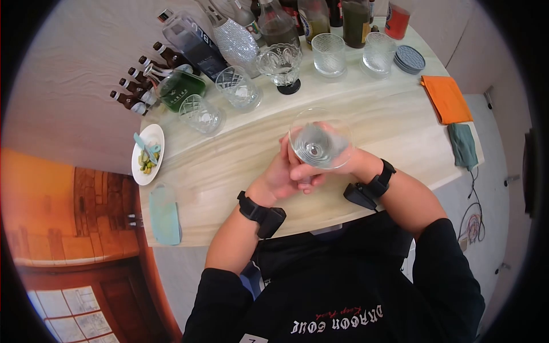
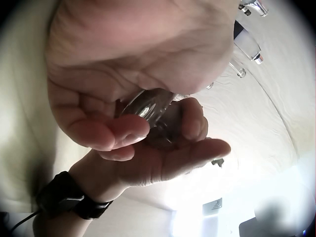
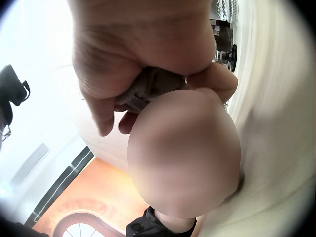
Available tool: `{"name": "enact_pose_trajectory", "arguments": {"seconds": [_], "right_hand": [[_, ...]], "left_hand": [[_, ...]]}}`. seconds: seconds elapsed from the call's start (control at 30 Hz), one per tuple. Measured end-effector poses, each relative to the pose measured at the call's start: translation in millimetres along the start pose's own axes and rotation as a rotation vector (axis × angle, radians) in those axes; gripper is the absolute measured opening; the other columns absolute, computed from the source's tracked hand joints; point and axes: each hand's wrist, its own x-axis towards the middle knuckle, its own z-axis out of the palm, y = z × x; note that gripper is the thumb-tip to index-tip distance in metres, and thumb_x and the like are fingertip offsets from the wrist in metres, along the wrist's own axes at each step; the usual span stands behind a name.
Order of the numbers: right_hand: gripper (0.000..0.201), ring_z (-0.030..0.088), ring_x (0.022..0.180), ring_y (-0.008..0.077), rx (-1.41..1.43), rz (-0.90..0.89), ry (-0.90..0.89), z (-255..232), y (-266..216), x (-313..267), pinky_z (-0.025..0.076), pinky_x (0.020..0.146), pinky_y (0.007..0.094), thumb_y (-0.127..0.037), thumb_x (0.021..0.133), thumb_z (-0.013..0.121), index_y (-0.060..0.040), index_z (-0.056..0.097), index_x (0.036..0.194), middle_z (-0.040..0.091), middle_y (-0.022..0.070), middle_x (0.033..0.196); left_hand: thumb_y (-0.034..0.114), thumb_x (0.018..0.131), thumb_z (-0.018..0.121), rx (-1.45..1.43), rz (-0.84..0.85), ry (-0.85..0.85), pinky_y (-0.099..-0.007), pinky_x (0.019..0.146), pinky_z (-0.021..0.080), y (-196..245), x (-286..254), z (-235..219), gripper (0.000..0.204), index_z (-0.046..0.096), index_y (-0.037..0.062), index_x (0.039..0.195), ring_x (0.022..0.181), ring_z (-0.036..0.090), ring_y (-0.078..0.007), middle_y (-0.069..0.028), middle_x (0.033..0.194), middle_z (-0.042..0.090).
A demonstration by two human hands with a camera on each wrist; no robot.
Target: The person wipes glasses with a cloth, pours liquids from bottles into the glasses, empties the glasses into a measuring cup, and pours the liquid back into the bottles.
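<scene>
Both hands are together over the near middle of the table around a clear, wide-rimmed cocktail glass, its mouth facing up toward the head camera. My left hand curls its fingers about the lower part of the glass, which shows as a shiny curve in the left wrist view. On the other side, my right hand holds a grey cloth against the glass. Through the bowl the cloth appears as a grey patch. The stem is mostly hidden by the fingers.
Cut-glass tumblers and a dark-footed glass bowl line the back, before several bottles. At left are a plate with green pieces and a pale green cloth. Right: coasters, orange cloth, grey-green cloth.
</scene>
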Motion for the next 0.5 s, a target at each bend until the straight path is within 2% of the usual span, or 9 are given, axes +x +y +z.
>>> {"name": "enact_pose_trajectory", "arguments": {"seconds": [0.03,0.07,0.13,0.17,0.23,0.37,0.43,0.47,0.5], "right_hand": [[0.043,0.061,0.100,0.0168,0.100,0.161,-0.093,-1.9,-1.7,-2.4,0.049,0.098,0.0369,-0.017,0.073,0.089,-0.0045,0.064,0.106,0.064,0.0034,0.101],[0.043,0.061,0.100,0.0168,0.098,0.165,-0.089,-1.8,-0.5,-1.9,0.049,0.098,0.0369,-0.017,0.073,0.089,-0.0045,0.064,0.106,0.064,0.0034,0.101],[0.076,0.063,0.101,0.0152,0.267,-0.213,-0.018,-0.9,2.4,2.4,0.056,0.082,0.0329,-0.013,0.064,0.093,-0.0045,0.055,0.129,0.064,0.0060,0.111],[0.076,0.063,0.101,0.0152,0.262,-0.209,-0.022,-2.3,0.2,2.9,0.056,0.082,0.0329,-0.013,0.064,0.093,-0.0045,0.055,0.129,0.064,0.0060,0.111],[0.111,0.063,0.106,0.0189,0.419,-0.226,-0.032,-3.7,-5.8,4.2,0.054,0.093,0.0360,-0.018,0.058,0.097,-0.0076,0.035,0.149,0.063,0.0067,0.118],[0.138,0.058,0.118,0.0234,0.475,-0.342,-0.004,2.0,-8.2,12.1,0.048,0.104,0.0393,-0.027,0.050,0.102,-0.0111,0.017,0.157,0.057,0.0076,0.130],[0.146,0.049,0.130,0.0250,0.449,-0.444,0.120,7.9,-9.1,13.2,0.041,0.111,0.0423,-0.053,0.046,0.098,-0.0129,0.014,0.158,0.049,0.0096,0.141],[0.146,0.049,0.130,0.0250,0.449,-0.440,0.119,9.6,-10.5,12.8,0.041,0.111,0.0423,-0.053,0.046,0.098,-0.0129,0.014,0.158,0.049,0.0096,0.141],[0.146,0.047,0.133,0.0252,0.496,-0.431,0.149,11.0,-12.5,12.3,0.041,0.110,0.0429,-0.069,0.045,0.087,-0.0134,0.014,0.158,0.044,0.0105,0.145]], "left_hand": [[0.062,0.095,0.048,-0.045,-0.015,-0.038,-0.0299,0.047,0.040,-1.5,0.8,-4.7,0.057,0.058,0.0114,0.119,0.062,0.056,-0.0189,-0.0093,0.084,0.062],[0.063,0.094,0.050,-0.090,-0.028,-0.076,-0.0289,0.047,0.041,-2.9,1.6,-8.4,0.058,0.058,0.0115,0.119,0.062,0.056,-0.0183,-0.0081,0.082,0.061],[0.064,0.094,0.048,-0.080,0.007,-0.027,-0.0291,0.048,0.042,-4.6,1.6,-12.8,0.059,0.058,0.0119,0.120,0.063,0.058,-0.0183,-0.0071,0.084,0.063],[0.065,0.095,0.047,-0.069,0.042,0.030,-0.0293,0.048,0.044,-5.0,1.4,-13.7,0.060,0.058,0.0124,0.120,0.065,0.060,-0.0184,-0.0062,0.085,0.064],[0.061,0.097,0.042,0.002,0.059,0.069,-0.0303,0.049,0.046,-4.7,6.1,-14.2,0.056,0.059,0.0113,0.119,0.059,0.056,-0.0160,-0.0063,0.086,0.065],[0.055,0.100,0.036,-0.045,0.089,0.171,-0.0335,0.058,0.050,-0.6,6.8,-7.1,0.053,0.060,0.0100,0.117,0.056,0.054,-0.0148,-0.0083,0.087,0.066],[0.053,0.100,0.036,-0.082,0.118,0.254,-0.0347,0.061,0.050,-1.4,7.3,1.2,0.053,0.060,0.0090,0.116,0.060,0.055,-0.0157,-0.0090,0.088,0.067],[0.052,0.100,0.035,-0.115,0.144,0.338,-0.0358,0.064,0.050,-2.6,7.8,3.4,0.053,0.060,0.0079,0.116,0.064,0.057,-0.0166,-0.0097,0.089,0.067],[0.052,0.100,0.035,-0.119,0.145,0.339,-0.0358,0.064,0.050,-3.9,7.4,-0.6,0.053,0.060,0.0079,0.116,0.064,0.057,-0.0166,-0.0097,0.089,0.067]]}}
